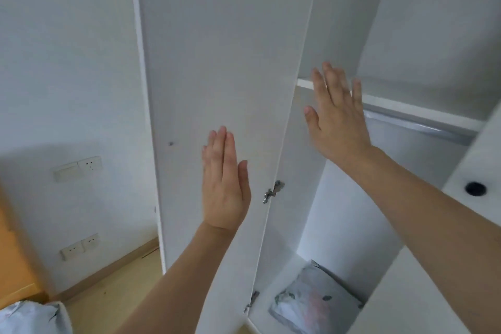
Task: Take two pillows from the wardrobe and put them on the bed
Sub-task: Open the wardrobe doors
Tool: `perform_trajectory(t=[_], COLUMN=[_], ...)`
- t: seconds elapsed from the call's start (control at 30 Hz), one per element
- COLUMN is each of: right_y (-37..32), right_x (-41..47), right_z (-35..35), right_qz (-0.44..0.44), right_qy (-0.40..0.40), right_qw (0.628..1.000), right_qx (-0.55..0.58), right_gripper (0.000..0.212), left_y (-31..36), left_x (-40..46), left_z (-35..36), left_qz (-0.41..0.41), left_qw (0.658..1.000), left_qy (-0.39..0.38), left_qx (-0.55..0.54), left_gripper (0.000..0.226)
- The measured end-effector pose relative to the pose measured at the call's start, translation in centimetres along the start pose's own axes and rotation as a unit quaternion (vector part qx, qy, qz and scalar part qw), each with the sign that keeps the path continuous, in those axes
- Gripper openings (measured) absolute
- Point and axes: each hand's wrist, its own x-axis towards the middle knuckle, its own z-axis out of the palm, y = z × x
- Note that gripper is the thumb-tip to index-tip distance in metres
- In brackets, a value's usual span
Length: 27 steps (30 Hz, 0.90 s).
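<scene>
Both empty hands are raised flat, fingers straight: left hand (225,187) before the white wardrobe door (225,62), right hand (336,116) at the shelf edge (406,108); the grey floral pillow (314,304) below is partly hidden.

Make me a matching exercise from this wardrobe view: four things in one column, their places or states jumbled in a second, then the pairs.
Things:
1. floral-print grey pillow
2. left hand
3. right hand
4. silver metal hanging rail

Places or states:
A. raised flat in front of the open white wardrobe door
B. fixed just under the white shelf
C. lying on the wardrobe floor
D. fingers spread, up at the shelf edge

Pairs: 1-C, 2-A, 3-D, 4-B
</scene>
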Motion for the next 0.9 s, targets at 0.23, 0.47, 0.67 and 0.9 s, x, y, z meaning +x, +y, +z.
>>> perform_trajectory(t=[0.23, 0.47, 0.67, 0.9], right_y=[12.9, 19.6, 20.0, 18.3], right_x=[-3.7, -5.5, -5.5, -5.9], right_z=[-5.9, -7.6, -6.8, -8.4], right_qz=[0.095, 0.187, 0.228, 0.238], right_qy=[-0.005, -0.018, -0.017, -0.05], right_qw=[0.971, 0.921, 0.912, 0.908], right_qx=[-0.221, -0.341, -0.341, -0.34], right_gripper=[0.062, 0.063, 0.062, 0.065], left_y=[10.8, 17.6, 21.1, 20.8], left_x=[-1.2, -1.5, -1.3, -0.8], left_z=[11.0, 21.5, 24.9, 24.6], left_qz=[0.0, 0.071, -0.065, -0.16], left_qw=[0.975, 0.899, 0.748, 0.646], left_qy=[-0.179, -0.346, -0.476, -0.514], left_qx=[-0.135, -0.259, -0.458, -0.541], left_gripper=[0.051, 0.05, 0.039, 0.037])
